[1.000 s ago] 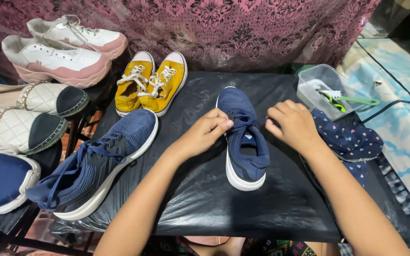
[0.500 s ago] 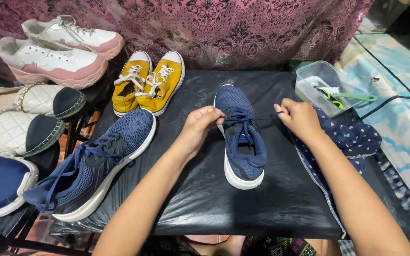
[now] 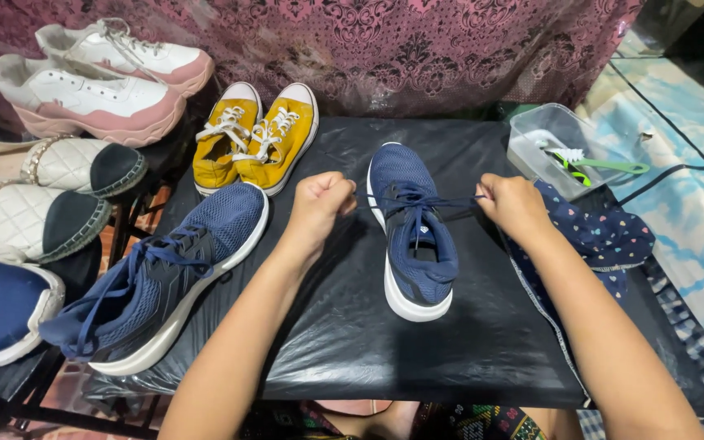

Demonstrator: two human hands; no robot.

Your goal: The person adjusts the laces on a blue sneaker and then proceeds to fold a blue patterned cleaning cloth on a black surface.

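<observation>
My left hand [image 3: 319, 202] and right hand [image 3: 511, 204] are held apart, each closed in a fist on one end of the dark blue laces [image 3: 417, 201], which run taut across between them. Between the two hands sits the navy sneaker [image 3: 411, 232] those laces belong to, flat on its white sole on the black-covered table [image 3: 344, 342], toe pointing away from me.

I judge the shoe light and soft in its knit upper, with a firmer sole; the laces are thin and limp, so they want a pinch close to the eyelets, while the shoe itself is best gripped at the heel or along the sole edge.

Just under my right wrist lies a dark blue cloth with small coloured hearts [image 3: 605, 240], and beyond that hand stands a clear plastic tub [image 3: 535, 138] holding a green-handled brush [image 3: 605, 165]. Off my left forearm lies the matching navy sneaker [image 3: 165, 277], laces loose. Beyond my left hand stand a pair of yellow canvas shoes [image 3: 258, 134], and further left white-and-pink trainers [image 3: 91, 85] and quilted cream slip-ons [image 3: 38, 216].
</observation>
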